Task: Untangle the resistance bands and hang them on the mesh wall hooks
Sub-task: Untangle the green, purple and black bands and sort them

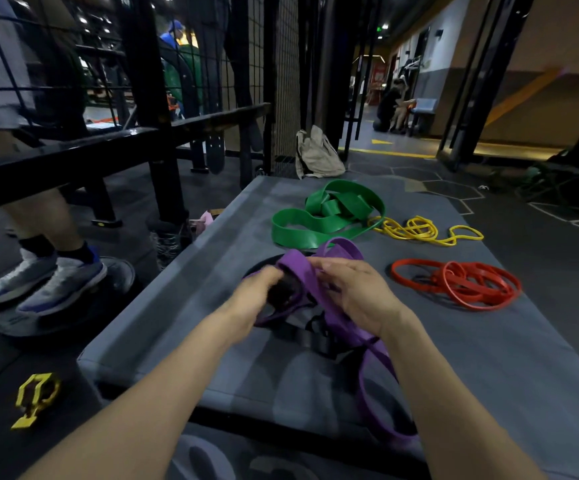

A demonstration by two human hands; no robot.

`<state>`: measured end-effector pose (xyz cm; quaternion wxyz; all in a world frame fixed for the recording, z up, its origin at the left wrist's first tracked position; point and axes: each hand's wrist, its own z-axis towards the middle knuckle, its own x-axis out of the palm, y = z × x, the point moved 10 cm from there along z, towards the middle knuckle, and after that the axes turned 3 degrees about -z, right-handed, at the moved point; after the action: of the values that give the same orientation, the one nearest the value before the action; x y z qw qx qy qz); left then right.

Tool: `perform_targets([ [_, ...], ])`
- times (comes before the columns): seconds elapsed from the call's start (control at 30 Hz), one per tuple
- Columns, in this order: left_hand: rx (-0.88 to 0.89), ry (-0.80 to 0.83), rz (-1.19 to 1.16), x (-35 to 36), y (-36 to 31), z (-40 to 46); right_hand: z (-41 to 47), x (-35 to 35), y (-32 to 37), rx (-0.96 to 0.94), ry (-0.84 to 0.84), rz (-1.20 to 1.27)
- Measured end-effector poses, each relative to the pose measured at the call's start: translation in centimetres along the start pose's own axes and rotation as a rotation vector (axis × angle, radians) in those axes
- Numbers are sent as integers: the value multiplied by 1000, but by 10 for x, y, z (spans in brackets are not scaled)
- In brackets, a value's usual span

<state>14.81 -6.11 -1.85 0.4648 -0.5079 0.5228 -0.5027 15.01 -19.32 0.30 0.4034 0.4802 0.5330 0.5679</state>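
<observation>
A purple band [373, 372] is knotted with a black band [315, 337] on a grey mat [489, 358]. My left hand [250, 303] grips the tangle at its left, fingers closed on dark and purple strands; the hand is blurred. My right hand [354, 292] holds a raised fold of the purple band. Farther back lie a wide green band [319, 220], a thin yellow band [419, 230] and a coiled red band [461, 282]. The black mesh wall [191, 64] stands at the back left; I cannot make out hooks on it.
Another person's legs and grey-blue shoes [49, 278] stand on a round disc at the left. A black metal rail [73, 154] crosses the left side. A beige bag [317, 154] leans by the mesh. A yellow clip-like thing [35, 400] lies on the floor.
</observation>
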Motion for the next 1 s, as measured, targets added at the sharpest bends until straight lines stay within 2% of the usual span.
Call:
perform_targets([
  [0.03,-73,42,-146,2,4,-1,-1,8,-2,8,29,-56],
  [0.1,-149,102,-191,3,9,-4,-1,17,-9,28,54,-150],
  [0.23,-167,-86,-126,-20,14,-7,2,27,-13,7,146,-204],
  [0.37,-219,-171,-195,-43,23,-5,6,-3,-5,-38,-69,-405],
  [0.43,-252,-162,-271,-49,25,-8,9,-11,-8,-51,-110,-545],
  [0.5,-280,-147,-357,-54,28,-10,12,-7,-18,-39,-62,-705],
  [0.67,-321,-182,-482,-75,33,-14,8,32,-35,-65,190,-1143],
  [0.8,-297,-230,-448,-94,36,-16,4,48,-37,-74,291,-1217],
  [1.0,-265,-244,-258,-111,36,-20,3,59,-50,12,375,-1164],
])
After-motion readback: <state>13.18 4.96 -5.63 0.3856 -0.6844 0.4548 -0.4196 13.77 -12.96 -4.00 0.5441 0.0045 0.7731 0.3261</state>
